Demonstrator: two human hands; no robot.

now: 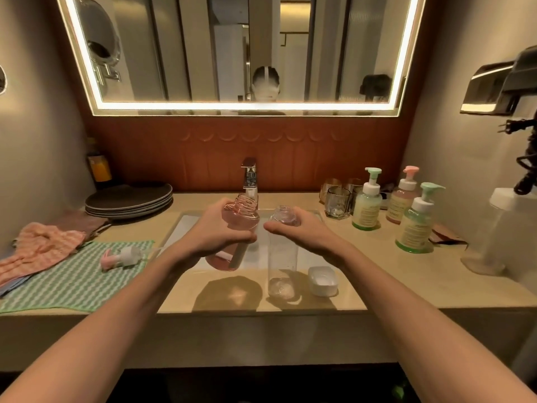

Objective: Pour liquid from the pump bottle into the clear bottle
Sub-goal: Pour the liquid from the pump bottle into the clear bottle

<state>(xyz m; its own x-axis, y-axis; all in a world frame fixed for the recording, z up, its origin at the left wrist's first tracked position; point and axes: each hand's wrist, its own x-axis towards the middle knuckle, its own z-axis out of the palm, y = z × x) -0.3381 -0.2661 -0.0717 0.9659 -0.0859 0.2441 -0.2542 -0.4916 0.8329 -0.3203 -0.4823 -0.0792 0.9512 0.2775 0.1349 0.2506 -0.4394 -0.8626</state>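
Observation:
My left hand (216, 232) grips the pink pump bottle (242, 218) around its middle and holds it above the counter, leaning toward the right. Its pump is off and the threaded neck is open. The removed pink pump head (123, 256) lies on the green striped cloth (72, 282) at the left. The clear bottle (282, 254) stands upright on the counter's front edge, open at the top and looking empty. My right hand (302, 232) holds it near the neck. Its white cap (322, 280) lies just right of its base.
The sink basin (186, 225) and the faucet (250, 177) lie behind the bottles. Three pump bottles (366, 205) and glass tumblers (337, 202) stand at the right. Dark plates (129, 200) and pink cloths (40, 251) are at the left. A white container (505, 228) stands far right.

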